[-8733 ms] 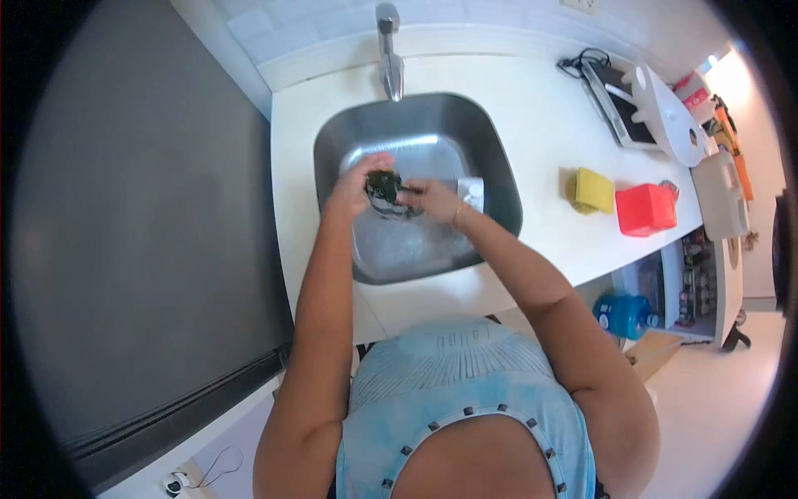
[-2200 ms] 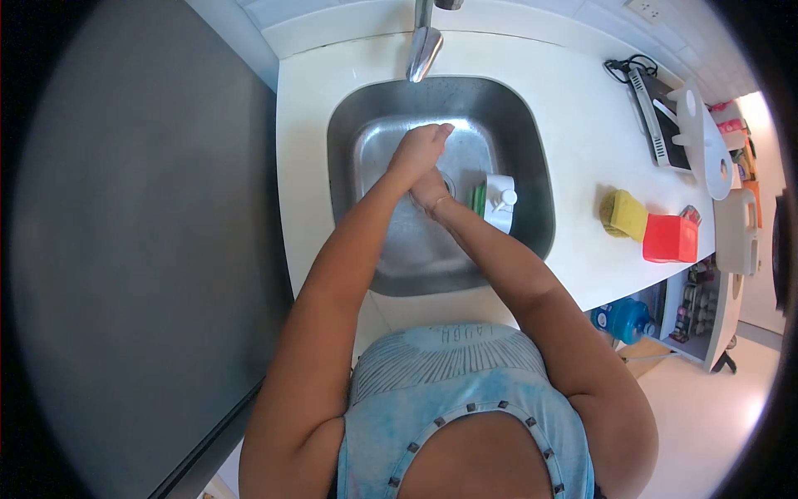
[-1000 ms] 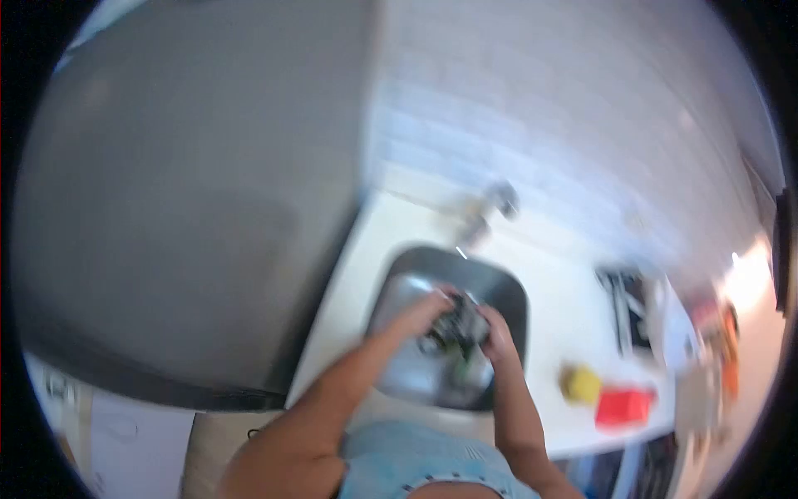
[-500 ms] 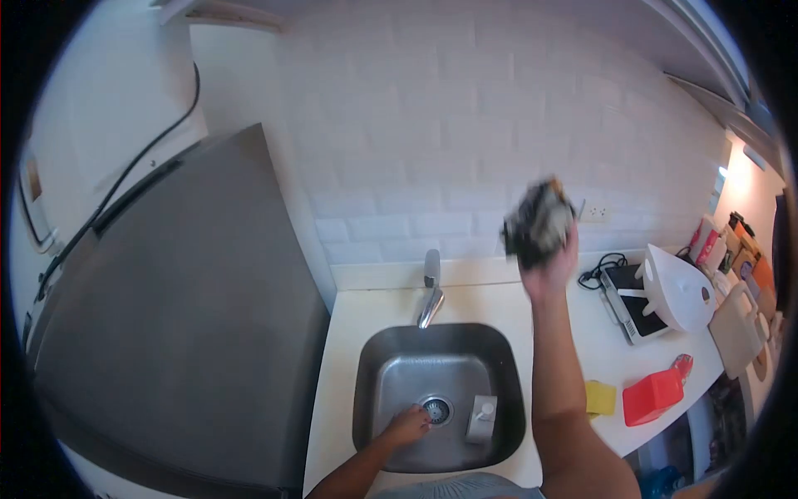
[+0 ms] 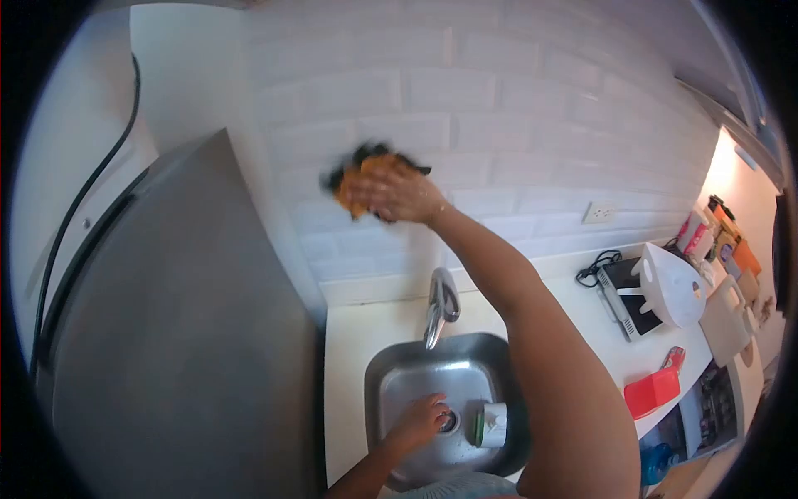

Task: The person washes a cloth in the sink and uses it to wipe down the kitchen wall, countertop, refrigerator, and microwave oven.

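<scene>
free tiled wall [image 5: 532, 125] right of the cloth [image 5: 346, 195], tall grey unit [image 5: 183, 316] blocking lower left, faucet [image 5: 443, 299] standing below

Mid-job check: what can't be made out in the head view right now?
Head view, orange-and-black cloth: blurred, and partly covered by the bare right hand.
Head view, round metal drain: partly behind the bare left hand.
Head view, grey steel sink: right rim partly behind the right arm.

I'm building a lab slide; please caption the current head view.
Right hand on a crumpled black and orange cloth at the white tiled wall; left hand inside the grey metal sink.
</scene>
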Demonstrator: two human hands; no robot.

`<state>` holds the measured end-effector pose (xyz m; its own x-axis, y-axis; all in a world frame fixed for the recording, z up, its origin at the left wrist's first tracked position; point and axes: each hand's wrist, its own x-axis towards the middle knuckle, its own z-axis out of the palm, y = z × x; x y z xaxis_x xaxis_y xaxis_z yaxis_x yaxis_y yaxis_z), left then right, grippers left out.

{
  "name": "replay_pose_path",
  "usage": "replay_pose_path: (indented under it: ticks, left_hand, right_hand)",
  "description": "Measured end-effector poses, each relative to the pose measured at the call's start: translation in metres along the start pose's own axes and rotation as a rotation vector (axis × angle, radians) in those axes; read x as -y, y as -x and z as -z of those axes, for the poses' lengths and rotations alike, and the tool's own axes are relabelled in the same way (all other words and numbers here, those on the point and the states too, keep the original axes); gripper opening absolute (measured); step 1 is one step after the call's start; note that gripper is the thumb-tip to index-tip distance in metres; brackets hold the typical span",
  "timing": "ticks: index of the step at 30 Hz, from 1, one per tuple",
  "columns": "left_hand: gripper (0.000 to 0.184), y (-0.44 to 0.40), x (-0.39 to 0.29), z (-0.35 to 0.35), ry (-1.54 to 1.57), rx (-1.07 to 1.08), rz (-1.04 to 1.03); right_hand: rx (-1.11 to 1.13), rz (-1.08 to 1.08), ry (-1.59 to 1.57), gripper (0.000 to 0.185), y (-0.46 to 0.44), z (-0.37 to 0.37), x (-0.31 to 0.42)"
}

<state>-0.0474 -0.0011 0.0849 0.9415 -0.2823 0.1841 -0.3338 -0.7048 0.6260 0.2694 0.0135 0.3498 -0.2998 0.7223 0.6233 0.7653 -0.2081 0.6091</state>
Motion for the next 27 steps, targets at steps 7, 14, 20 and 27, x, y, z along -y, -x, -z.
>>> replay_pose_path:
  ticks: [7,14,20,27]
  left_hand:
    - [0.015,-0.021,0.005,0.082,0.101,-0.080,0.068]
    - [0.015,-0.006,0.012,0.049,0.298,-0.058,0.039]
    - [0.016,-0.036,-0.007,0.037,0.224,0.044,-0.008]
    - [0.019,-0.012,0.029,0.032,0.210,0.076,-0.001]
  right_hand:
    - [-0.391,-0.856,0.599,0.045,-0.004,0.137,-0.193]
    - [-0.505,-0.994,0.514,0.061,-0.110,0.137,-0.182]
    - [-0.433,-0.132,0.338,0.039,-0.152,0.037,-0.084]
    - [-0.471,-0.896,0.490,0.037,-0.018,0.130,-0.205]
